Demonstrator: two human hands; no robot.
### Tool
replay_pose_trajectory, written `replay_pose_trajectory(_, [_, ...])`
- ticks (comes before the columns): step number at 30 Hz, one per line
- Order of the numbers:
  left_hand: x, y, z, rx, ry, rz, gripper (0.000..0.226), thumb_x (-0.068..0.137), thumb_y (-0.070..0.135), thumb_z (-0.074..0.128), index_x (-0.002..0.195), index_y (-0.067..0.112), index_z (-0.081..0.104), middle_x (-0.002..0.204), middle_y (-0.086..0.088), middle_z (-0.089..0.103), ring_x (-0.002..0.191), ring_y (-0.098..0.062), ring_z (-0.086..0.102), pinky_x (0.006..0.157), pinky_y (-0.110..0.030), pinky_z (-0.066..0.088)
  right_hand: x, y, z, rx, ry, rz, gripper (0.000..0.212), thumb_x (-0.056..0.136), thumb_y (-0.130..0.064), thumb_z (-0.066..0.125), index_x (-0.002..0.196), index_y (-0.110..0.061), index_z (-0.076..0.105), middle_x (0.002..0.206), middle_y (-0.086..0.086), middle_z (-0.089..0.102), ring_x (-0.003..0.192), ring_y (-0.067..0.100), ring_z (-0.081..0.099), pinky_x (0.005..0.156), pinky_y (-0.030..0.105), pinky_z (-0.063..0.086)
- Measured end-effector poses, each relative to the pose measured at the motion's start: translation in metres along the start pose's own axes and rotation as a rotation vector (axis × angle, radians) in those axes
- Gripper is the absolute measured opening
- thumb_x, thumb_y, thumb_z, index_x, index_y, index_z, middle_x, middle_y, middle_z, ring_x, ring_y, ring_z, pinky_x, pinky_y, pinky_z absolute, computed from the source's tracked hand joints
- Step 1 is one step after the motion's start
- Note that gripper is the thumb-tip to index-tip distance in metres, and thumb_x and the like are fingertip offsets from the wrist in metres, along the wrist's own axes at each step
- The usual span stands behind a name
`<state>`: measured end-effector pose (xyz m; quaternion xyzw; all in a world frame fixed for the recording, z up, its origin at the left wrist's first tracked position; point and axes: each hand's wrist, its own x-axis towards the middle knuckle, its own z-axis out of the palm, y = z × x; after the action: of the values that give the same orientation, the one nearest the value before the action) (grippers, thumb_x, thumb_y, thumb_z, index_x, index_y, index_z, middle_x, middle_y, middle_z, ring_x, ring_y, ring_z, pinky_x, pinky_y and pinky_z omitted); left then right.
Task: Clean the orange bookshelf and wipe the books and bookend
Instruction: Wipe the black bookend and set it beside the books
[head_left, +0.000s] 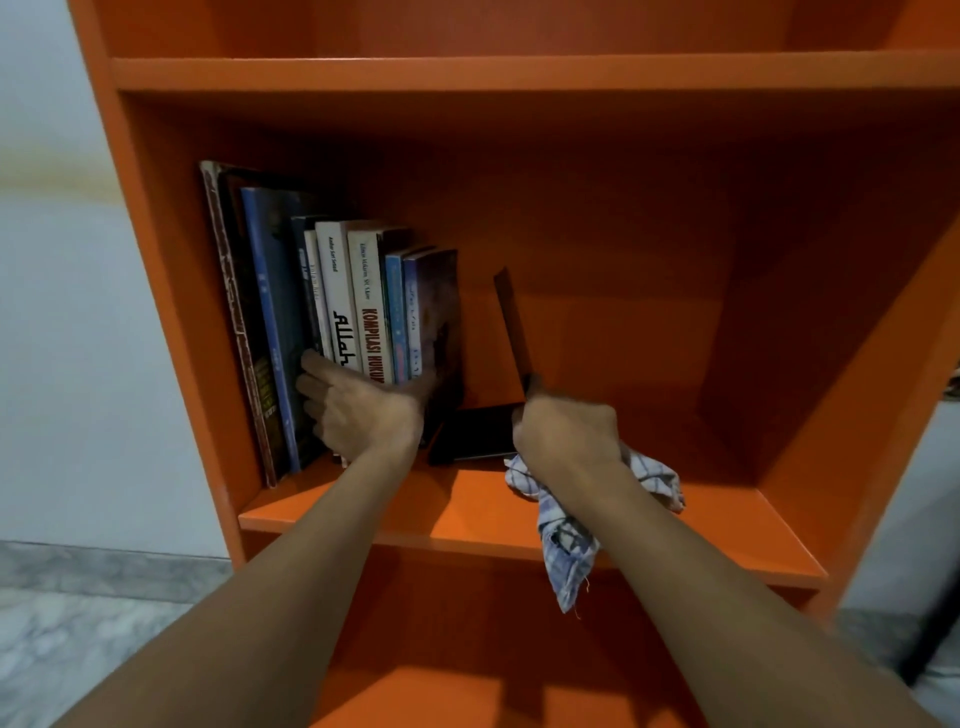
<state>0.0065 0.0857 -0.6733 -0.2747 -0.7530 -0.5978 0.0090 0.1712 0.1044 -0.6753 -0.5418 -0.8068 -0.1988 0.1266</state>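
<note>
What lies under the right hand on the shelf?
A checked cloth, gripped by the right hand, bunches under it and hangs past the shelf edge. The hand also covers the bookend's corner; whether fingers touch it is hidden.

Bookshelf (467, 514) smooth orange laminate; bookend (511, 322) dark metal; rag (566, 551) checked cloth.

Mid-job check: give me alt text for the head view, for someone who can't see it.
A person's left hand grips upright books at the left of the middle shelf of an orange bookshelf. The right hand, holding a checked cloth, touches the black bookend to their right.
</note>
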Motion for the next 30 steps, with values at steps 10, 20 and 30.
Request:
replay_pose_trajectory(10, [0.005,0.011,-0.012,-0.01,-0.06,-0.073,0.136,0.053,0.05,0.093,0.152,0.013,0.008,0.15,-0.02,0.033,0.133,-0.042,0.042,0.1,-0.054,0.045,-0.001,-0.004,-0.002,0.142,0.013,0.084,0.019,0.098,-0.011,0.042,0.111,-0.014,0.054,0.087,0.004,0.064,0.076,0.026,0.066,0.069,0.036,0.056])
replay_pose_trajectory(20, [-0.003,0.024,-0.016,-0.034,-0.082,-0.093,0.134,0.056,0.053,0.09,0.153,0.009,0.008,0.149,-0.018,0.035,0.133,-0.04,0.043,0.099,-0.05,0.043,0.009,-0.017,-0.012,0.499,-0.258,0.097,0.039,0.105,-0.031,0.029,0.139,-0.014,0.038,0.131,0.012,0.054,0.113,0.032,0.057,0.089,0.041,0.047])
replay_pose_trajectory(30, [-0.004,0.033,-0.013,-0.03,-0.093,-0.102,0.134,0.059,0.052,0.089,0.153,0.01,0.004,0.153,-0.018,0.031,0.136,-0.039,0.039,0.1,-0.051,0.042,0.016,-0.016,0.003,0.725,-0.374,0.03,0.035,0.101,-0.047,0.032,0.104,-0.02,0.053,0.079,0.0,0.052,0.063,0.019,0.045,0.056,0.031,0.032])
